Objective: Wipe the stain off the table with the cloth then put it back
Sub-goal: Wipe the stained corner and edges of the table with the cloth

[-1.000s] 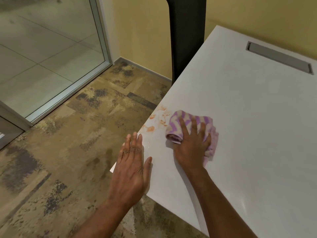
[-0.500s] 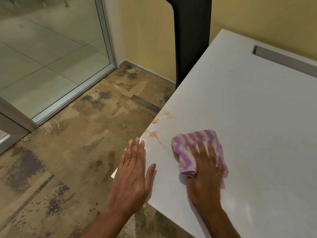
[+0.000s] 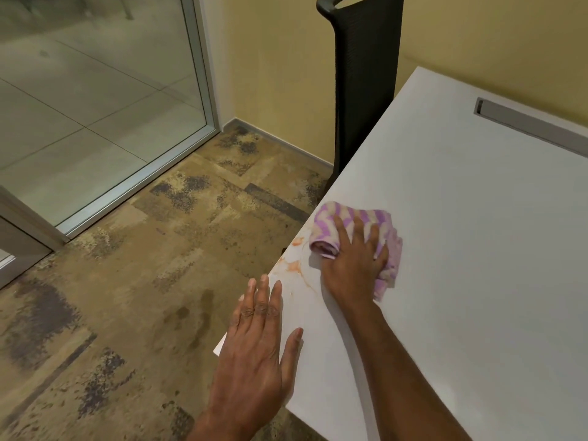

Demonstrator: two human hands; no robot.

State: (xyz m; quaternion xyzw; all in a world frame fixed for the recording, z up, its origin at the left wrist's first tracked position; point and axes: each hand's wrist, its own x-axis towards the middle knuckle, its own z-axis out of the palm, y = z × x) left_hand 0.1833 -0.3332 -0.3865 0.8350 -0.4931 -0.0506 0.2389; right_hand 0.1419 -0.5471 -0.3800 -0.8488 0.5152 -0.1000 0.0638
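Note:
A bunched purple-and-cream zigzag cloth (image 3: 331,229) lies on the white table (image 3: 477,249) close to its left edge. My right hand (image 3: 353,265) presses flat on top of the cloth, fingers spread over it. An orange smeared stain (image 3: 294,265) streaks the tabletop just left of the cloth, along the edge. My left hand (image 3: 257,345) rests flat and empty on the table's near left corner, fingers together and pointing away from me.
A black mesh chair back (image 3: 366,90) stands against the table's far left edge. A grey cable slot (image 3: 528,125) is set into the tabletop at the back right. Patterned carpet (image 3: 143,281) and a glass door (image 3: 95,90) lie to the left.
My right hand slid the cloth toward me, then pushed it away again toward the table's left edge, over part of the stain. The stain looks more smeared. My left hand stayed put.

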